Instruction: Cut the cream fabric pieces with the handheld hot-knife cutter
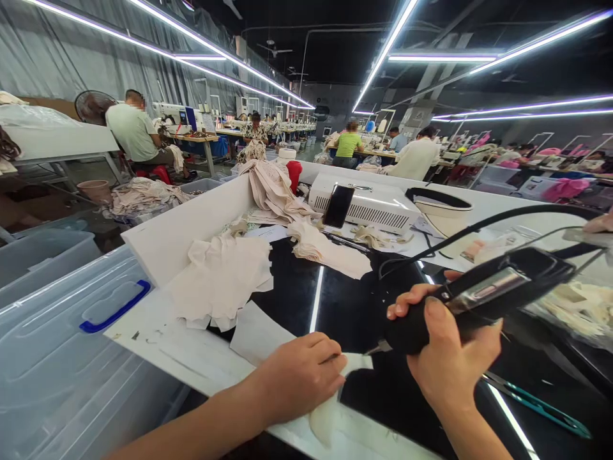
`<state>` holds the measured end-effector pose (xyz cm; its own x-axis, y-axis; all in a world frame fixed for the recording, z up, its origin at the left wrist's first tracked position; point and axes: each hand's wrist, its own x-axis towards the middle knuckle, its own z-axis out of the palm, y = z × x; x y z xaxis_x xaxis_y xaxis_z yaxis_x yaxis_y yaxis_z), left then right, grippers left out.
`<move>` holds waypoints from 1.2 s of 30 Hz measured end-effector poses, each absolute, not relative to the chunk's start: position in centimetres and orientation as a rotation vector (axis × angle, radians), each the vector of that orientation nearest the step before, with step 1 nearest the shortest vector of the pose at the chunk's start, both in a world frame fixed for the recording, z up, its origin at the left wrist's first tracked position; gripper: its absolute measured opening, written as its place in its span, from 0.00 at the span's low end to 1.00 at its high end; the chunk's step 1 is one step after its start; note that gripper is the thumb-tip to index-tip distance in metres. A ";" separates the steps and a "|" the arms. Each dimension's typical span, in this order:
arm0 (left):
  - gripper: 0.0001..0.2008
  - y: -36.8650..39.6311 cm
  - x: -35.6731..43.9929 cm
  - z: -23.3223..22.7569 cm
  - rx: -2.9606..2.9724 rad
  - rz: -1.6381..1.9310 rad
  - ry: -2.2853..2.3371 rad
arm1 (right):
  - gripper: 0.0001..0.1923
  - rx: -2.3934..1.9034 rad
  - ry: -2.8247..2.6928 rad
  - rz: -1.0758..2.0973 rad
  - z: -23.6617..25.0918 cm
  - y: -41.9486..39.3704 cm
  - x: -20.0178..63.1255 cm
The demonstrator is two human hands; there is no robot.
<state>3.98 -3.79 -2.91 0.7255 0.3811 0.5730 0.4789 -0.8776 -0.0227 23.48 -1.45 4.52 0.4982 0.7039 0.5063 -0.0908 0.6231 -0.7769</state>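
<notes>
My left hand (pixel 306 370) is closed at the near edge of the work surface, its fingers pressed together on a cream fabric piece (pixel 256 335). A narrow end of fabric sticks out to the right of its fingertips, and another part hangs below the hand. My right hand (pixel 450 345) is wrapped round a black corded power tool (pixel 502 287). The tool's flat metal tip (pixel 380 348) points left and sits right beside the fabric end; whether they touch I cannot tell. Teal-handled snips (pixel 541 406) lie on the black surface by my right wrist.
Stacked cream fabric pieces (pixel 225 275) and a second stack (pixel 330 249) lie beyond my hands. Behind them are a phone (pixel 338 206) and a vented white box (pixel 368 201). A black cable (pixel 479 227) arches at right. Clear lidded bins (pixel 71 358) stand left. Other people sit at sewing machines.
</notes>
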 end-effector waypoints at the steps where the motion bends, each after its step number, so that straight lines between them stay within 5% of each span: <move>1: 0.08 -3.8 3.9 -2.9 -2.758 -0.870 -0.699 | 0.23 -0.762 -0.929 0.548 4.6 -1.5 23.5; 36: 0.17 -3.9 3.0 -1.2 -2.806 -0.918 -0.702 | 0.16 -0.717 -1.034 0.562 3.6 -2.8 23.0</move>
<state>2.99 -3.91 -1.18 0.7108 0.3941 0.5827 0.4590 -0.8875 0.0404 23.03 -2.77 3.59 0.4101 0.7159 0.5650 -0.0849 0.6468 -0.7579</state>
